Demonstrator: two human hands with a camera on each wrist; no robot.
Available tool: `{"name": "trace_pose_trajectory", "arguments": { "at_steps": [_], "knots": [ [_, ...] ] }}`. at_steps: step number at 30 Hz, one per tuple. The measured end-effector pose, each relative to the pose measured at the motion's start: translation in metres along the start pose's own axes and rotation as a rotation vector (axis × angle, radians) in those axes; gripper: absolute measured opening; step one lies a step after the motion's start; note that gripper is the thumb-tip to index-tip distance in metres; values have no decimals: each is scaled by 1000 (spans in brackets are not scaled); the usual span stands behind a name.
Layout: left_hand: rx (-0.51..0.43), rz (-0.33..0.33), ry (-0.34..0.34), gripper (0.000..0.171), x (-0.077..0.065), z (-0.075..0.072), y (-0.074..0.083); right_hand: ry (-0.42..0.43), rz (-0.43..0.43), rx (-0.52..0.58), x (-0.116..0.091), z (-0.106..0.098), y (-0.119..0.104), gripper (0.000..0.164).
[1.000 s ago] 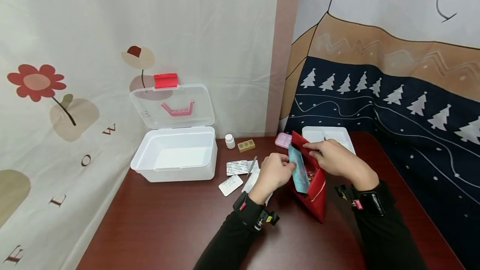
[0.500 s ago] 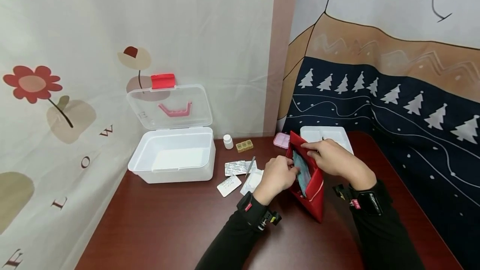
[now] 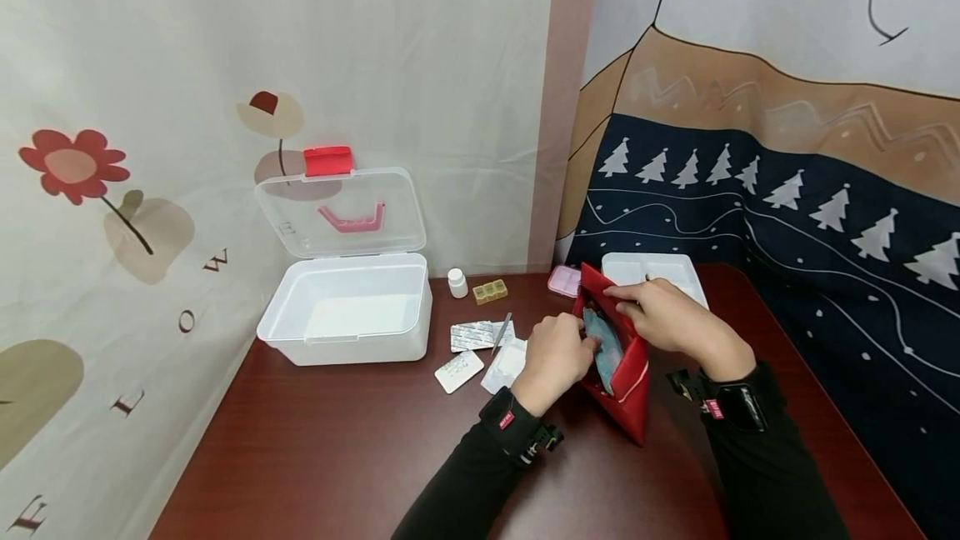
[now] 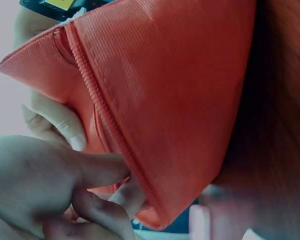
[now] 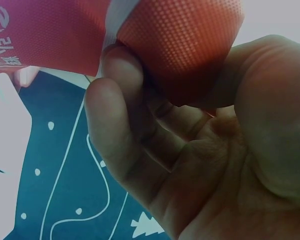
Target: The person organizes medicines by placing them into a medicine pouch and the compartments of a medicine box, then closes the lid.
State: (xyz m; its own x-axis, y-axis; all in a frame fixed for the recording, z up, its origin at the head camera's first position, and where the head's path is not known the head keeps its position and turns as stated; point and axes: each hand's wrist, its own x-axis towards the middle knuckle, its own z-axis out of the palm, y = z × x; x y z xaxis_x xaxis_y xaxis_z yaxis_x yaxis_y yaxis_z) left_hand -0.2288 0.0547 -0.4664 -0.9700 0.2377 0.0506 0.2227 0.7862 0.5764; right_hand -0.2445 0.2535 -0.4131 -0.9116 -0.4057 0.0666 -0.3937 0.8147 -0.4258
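Observation:
A red zip pouch [image 3: 633,377] stands on edge above the table, its mouth facing up and spread apart. My right hand [image 3: 663,315] grips the pouch's far-right side, thumb and fingers curled round the fabric in the right wrist view. Inside the mouth sits a flat light-blue packet [image 3: 606,352], most of it down between the red walls. My left hand [image 3: 555,357] pinches the packet at the opening; in the left wrist view its fingers [image 4: 102,170] reach in behind the zip edge, where the tips are hidden.
To the left stands a white plastic box [image 3: 345,315] with its clear lid raised. Near it are a white bottle [image 3: 457,283], a yellow pill case [image 3: 491,292], blister packs [image 3: 471,336] and tweezers [image 3: 502,330]. Behind the pouch lie a pink case [image 3: 564,280] and a white tray [image 3: 678,269].
The light-blue packet has gone down from the pouch's near-left edge into its mouth, and my left hand has followed it rightward. My right hand keeps its grip on the pouch.

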Motion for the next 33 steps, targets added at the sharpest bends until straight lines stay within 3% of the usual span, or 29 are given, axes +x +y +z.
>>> {"name": "trace_pose_trajectory", "arguments": {
  "at_steps": [9,15,19,24,29,33],
  "knots": [
    [-33,29,117,23,-5,-33,-14,4,0,4,-1,2,1,36],
    [-24,33,85,22,-10,-56,-39,3,-5,4,-1,0,0,36],
    [29,43,77,23,-14,-63,-54,0,-3,2,-1,-1,0,36],
    [160,46,55,29,-19,-61,-65,2,0,-3,0,-1,0,36],
    [387,20,-52,41,-21,-44,-68,5,-7,-22,0,0,1,36],
    [460,-14,-127,55,-20,-29,-67,4,-7,-26,-1,1,1,36]
  ]
}}
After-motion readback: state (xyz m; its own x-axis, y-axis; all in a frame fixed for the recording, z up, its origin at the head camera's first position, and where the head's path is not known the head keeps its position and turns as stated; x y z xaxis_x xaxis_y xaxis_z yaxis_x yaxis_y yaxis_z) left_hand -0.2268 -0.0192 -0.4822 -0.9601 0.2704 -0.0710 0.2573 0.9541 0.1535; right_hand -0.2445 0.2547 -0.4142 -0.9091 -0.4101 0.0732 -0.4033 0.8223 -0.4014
